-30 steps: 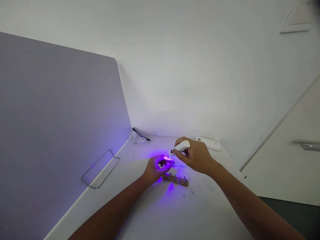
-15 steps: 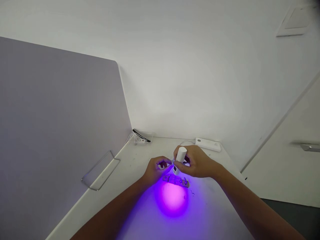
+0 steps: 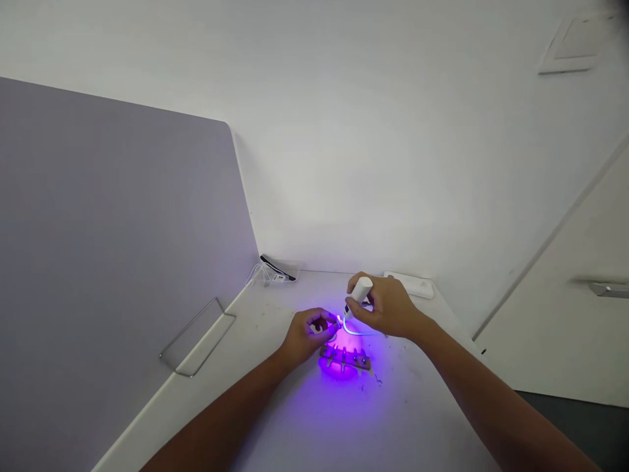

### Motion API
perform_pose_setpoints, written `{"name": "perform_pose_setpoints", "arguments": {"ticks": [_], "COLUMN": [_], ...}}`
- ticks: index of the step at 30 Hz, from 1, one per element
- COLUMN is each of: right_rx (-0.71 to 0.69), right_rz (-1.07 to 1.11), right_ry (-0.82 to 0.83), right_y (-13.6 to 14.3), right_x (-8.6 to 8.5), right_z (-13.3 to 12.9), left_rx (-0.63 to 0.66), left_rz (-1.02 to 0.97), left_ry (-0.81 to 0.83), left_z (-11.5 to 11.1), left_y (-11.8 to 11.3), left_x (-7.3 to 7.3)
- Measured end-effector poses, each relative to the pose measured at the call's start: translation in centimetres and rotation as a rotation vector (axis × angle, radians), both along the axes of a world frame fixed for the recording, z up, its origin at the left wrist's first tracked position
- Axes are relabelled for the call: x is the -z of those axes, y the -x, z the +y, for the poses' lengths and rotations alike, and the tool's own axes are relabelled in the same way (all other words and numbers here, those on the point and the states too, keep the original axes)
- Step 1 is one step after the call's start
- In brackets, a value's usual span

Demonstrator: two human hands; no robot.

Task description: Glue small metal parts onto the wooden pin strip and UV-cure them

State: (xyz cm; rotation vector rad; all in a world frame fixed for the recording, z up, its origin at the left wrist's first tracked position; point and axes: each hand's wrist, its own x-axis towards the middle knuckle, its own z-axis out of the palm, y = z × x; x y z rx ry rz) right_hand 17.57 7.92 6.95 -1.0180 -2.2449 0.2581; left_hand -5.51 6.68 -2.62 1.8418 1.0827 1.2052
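Observation:
My right hand (image 3: pixel 386 305) grips a white cylindrical lamp (image 3: pixel 361 290), tilted, its lower end giving off violet light. Facing it, my left hand (image 3: pixel 312 331) is pinched with thumb and fingertips together; a tiny bright piece shows at the tips, too small to name. Just below the hands a narrow strip (image 3: pixel 350 358) with several small upright clips or pegs lies on the white table (image 3: pixel 417 413), lit purple. A thin glowing cable curves from near the lamp's lower end toward the right, under my right hand.
A white box-like device (image 3: pixel 417 286) lies at the table's back right, partly behind my right hand. At the back left sits a clear tray (image 3: pixel 295 267) with a black item and white cables. A wire handle (image 3: pixel 196 337) stands out at the left edge, beside a grey panel (image 3: pixel 122 262).
My right hand and the lamp have moved slightly up and right, and the lamp tilts more. The violet glow has shifted up from below the strip toward my left fingertips. The cable now shows glowing.

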Motion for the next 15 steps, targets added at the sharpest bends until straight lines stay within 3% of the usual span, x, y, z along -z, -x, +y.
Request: {"name": "perform_pose_setpoints", "arguments": {"ticks": [6,10,15], "right_rx": [-0.285,-0.226,-0.043], "right_rz": [-0.052,0.006,0.027], "right_ry": [0.154,0.131,-0.012], "right_y": [0.4,0.8,0.9], "right_x": [-0.9,-0.8,-0.1], "right_z": [-1.2,-1.5,-0.8], "left_rx": [-0.021,-0.033,-0.03], "left_rz": [-0.013,0.019,0.045], "left_ry": [-0.009,-0.04,-0.011], "left_z": [0.0,-0.1,-0.3], "left_y": [0.0,0.0,-0.1], "left_x": [0.2,0.0,-0.3]}}
